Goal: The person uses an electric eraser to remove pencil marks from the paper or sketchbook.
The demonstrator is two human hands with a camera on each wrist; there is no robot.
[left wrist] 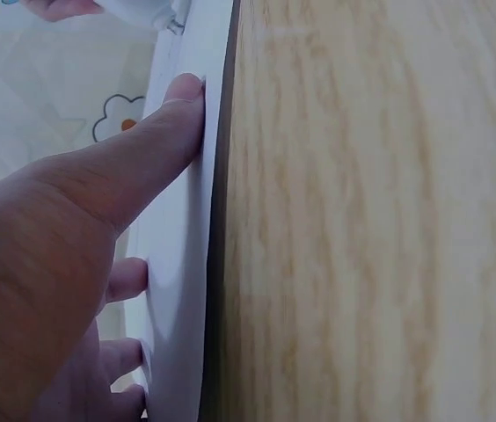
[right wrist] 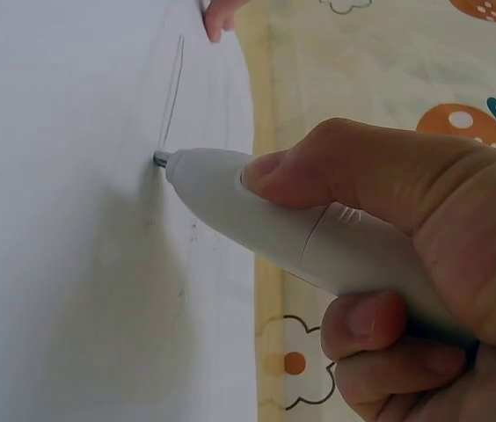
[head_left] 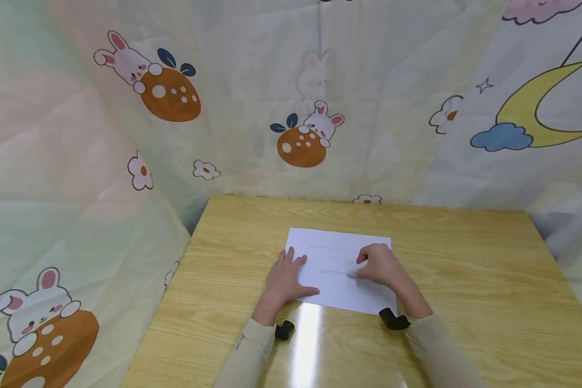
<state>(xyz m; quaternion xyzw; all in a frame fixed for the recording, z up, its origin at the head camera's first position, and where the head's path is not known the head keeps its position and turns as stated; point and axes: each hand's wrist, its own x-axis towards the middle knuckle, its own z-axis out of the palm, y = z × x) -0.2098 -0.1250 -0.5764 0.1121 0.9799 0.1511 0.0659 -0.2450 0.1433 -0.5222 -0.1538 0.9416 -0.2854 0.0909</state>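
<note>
A white sheet of paper (head_left: 341,295) lies on the wooden table, with a narrow pencil-drawn outline (head_left: 333,271) near its middle. My left hand (head_left: 285,277) rests spread on the sheet's left side, its thumb (left wrist: 164,132) pressing close to the near edge. In my right hand (head_left: 380,265) is a thick white electric eraser (right wrist: 230,193), gripped with the thumb on top and fingers curled beneath. Its small metal tip (right wrist: 161,159) is right at the lower end of the drawn lines in the right wrist view. Small dark specks (right wrist: 193,233) dot the paper beside it.
Black wrist mounts (head_left: 284,330) sit at both sleeve cuffs. Behind the table (head_left: 470,269) and to its left hangs a fabric backdrop (head_left: 233,108) printed with rabbits, flowers and a moon. Light glares on the tabletop just in front of the paper.
</note>
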